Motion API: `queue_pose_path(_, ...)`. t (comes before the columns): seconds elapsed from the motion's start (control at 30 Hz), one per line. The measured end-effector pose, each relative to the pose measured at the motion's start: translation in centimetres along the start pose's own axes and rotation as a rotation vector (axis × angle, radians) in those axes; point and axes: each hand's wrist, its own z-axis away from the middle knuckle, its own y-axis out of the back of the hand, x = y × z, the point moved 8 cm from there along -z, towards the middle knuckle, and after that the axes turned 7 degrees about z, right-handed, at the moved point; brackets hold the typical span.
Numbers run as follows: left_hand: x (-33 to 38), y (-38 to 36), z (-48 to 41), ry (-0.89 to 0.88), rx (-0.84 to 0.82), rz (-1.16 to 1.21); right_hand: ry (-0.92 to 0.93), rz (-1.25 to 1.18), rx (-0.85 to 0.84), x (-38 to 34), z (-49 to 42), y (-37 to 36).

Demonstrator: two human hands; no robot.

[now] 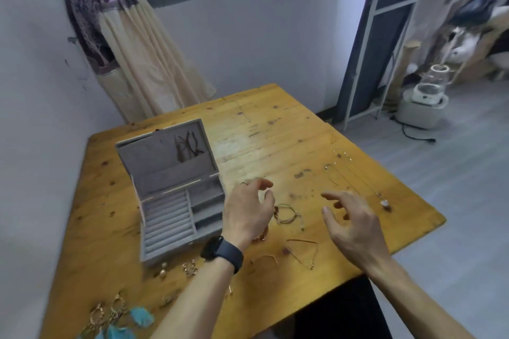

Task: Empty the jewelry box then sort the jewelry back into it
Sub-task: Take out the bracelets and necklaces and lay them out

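Note:
A grey velvet jewelry box (176, 209) stands open on the wooden table (275, 140), its lid upright with dark pieces hanging inside. Its ring rolls and side compartments look bare. My left hand (249, 212), with a dark watch on the wrist and a ring on one finger, hovers just right of the box, fingers spread and holding nothing. My right hand (349, 217) floats open further right. Between the hands lies a thin cord bracelet (287, 213). Gold bangles (303, 250) lie nearer me. Fine chain necklaces (355, 179) stretch out at the right.
Gold earrings (190, 268) lie in front of the box, and hoop earrings with turquoise feathers (118, 314) near the table's front left corner. A wall and hanging dress stand at the left. A white rack and a floor appliance are at the right.

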Motion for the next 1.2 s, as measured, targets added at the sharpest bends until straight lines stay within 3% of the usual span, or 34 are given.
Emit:
queue_pose_path(0.17, 3.2, -7.5, 1.4, -0.105, -0.171, -0.065, -0.15, 0.181, 0.076, 6.0, 2.1, 3.2)
queue_pose_path(0.37, 5.5, -11.9, 1.3, -0.217, -0.29, -0.28, -0.252, 0.265, 0.009, 9.5, 2.0, 3.1)
queue_pose_path(0.6, 5.4, -13.0, 1.5, -0.226, -0.289, -0.349, -0.197, 0.421, 0.078, 9.1, 2.1, 1.4)
queue_pose_path(0.9, 5.9, -13.1, 1.8, -0.204, -0.326, -0.357, -0.118, 0.269, 0.142, 8.8, 2.6, 2.1)
queue_pose_path(1.2, 8.9, -15.9, 1.1, -0.38, -0.424, -0.374, 0.008, 0.274, -0.069, 9.1, 3.6, 2.7)
